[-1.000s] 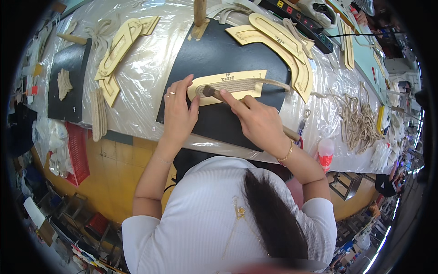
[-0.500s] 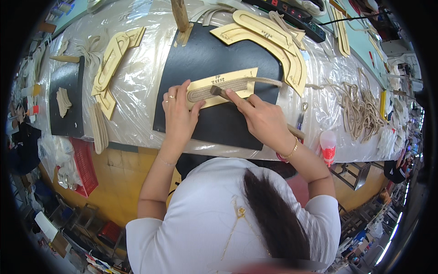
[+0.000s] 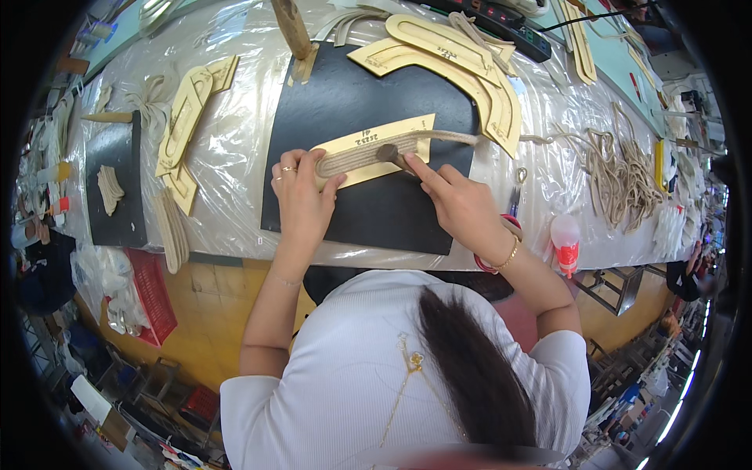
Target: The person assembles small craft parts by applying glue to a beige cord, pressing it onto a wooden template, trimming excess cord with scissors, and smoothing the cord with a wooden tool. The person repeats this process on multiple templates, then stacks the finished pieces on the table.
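Note:
A tan cardboard template point(image 3: 368, 147) lies on a black mat point(image 3: 368, 207), with beige rope point(image 3: 356, 157) coiled along it. My left hand point(image 3: 301, 196) presses down on the template's left end and the rope there. My right hand point(image 3: 458, 205) grips a small dark-headed tool point(image 3: 389, 154) and holds its head on the rope near the template's middle. The rope's free end runs off to the right across the mat.
More tan templates point(image 3: 450, 59) lie at the back, others point(image 3: 184, 125) at the left. A pile of loose rope point(image 3: 619, 176) sits at the right, a small bottle with a red label point(image 3: 565, 243) near the table edge. A second black mat point(image 3: 113, 184) lies far left.
My right hand has shifted the tool rightward along the rope. My left hand stays pressed on the template's left end. The view has tilted a little.

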`<state>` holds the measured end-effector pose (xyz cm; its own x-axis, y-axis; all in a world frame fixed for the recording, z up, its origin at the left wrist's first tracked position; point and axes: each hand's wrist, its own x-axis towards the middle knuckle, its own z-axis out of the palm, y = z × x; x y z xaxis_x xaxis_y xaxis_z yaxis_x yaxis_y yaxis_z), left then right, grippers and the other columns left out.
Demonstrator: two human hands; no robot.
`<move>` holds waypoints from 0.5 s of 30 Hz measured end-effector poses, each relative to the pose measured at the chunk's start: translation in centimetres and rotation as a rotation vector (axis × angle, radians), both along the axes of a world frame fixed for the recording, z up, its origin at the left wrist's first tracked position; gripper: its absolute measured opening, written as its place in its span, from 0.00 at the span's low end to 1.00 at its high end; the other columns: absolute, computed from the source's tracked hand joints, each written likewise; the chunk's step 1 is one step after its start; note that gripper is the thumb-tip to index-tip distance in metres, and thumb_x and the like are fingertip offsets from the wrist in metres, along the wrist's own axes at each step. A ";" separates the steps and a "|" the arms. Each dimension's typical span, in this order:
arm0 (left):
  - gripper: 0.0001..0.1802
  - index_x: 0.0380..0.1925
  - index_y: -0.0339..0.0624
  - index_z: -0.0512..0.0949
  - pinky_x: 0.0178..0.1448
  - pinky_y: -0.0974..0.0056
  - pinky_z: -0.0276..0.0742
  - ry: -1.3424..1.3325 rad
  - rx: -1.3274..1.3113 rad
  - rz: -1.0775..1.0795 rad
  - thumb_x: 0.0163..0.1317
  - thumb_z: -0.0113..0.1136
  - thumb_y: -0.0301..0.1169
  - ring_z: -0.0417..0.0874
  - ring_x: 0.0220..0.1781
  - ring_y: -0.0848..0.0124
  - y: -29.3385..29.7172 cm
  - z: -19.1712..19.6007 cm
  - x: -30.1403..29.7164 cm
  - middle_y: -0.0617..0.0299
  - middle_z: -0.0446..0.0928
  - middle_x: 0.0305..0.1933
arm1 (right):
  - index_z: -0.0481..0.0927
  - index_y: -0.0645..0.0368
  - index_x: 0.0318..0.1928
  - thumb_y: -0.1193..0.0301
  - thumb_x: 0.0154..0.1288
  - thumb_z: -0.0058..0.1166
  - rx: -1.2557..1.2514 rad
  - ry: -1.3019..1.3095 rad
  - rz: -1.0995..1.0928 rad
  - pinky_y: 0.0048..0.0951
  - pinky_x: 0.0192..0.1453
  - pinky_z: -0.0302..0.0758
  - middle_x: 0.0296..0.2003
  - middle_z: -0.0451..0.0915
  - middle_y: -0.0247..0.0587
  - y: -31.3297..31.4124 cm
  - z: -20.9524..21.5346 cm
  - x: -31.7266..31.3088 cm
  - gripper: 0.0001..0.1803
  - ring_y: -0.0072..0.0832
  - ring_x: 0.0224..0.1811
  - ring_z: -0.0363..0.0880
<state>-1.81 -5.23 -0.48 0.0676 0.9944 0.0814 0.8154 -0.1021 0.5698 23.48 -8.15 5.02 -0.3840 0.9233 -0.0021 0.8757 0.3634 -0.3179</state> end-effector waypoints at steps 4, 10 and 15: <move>0.22 0.50 0.40 0.80 0.60 0.51 0.68 -0.003 -0.009 0.003 0.54 0.74 0.31 0.71 0.54 0.53 0.0 0.1 0.1 0.52 0.72 0.52 | 0.72 0.41 0.71 0.75 0.66 0.59 0.137 0.223 -0.022 0.35 0.27 0.75 0.31 0.75 0.37 -0.3 -0.2 0.5 0.33 0.36 0.24 0.78; 0.22 0.49 0.41 0.80 0.59 0.51 0.67 0.008 -0.004 -0.004 0.55 0.74 0.31 0.71 0.54 0.53 0.1 0.1 0.0 0.53 0.72 0.52 | 0.71 0.36 0.72 0.74 0.65 0.59 0.102 0.185 -0.091 0.35 0.24 0.74 0.29 0.74 0.36 -0.6 -0.6 1.9 0.35 0.34 0.22 0.78; 0.22 0.50 0.41 0.80 0.59 0.51 0.67 -0.005 0.006 -0.007 0.55 0.74 0.31 0.71 0.54 0.54 0.1 0.0 0.0 0.54 0.72 0.51 | 0.71 0.37 0.72 0.74 0.65 0.58 0.071 0.039 -0.096 0.36 0.25 0.74 0.29 0.75 0.36 -0.7 -0.6 2.7 0.35 0.35 0.23 0.79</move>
<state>-1.79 -5.14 -0.46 0.0738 0.9934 0.0878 0.8118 -0.1110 0.5733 26.20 -8.87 4.39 -0.2922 0.9532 0.0776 0.8949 0.3011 -0.3293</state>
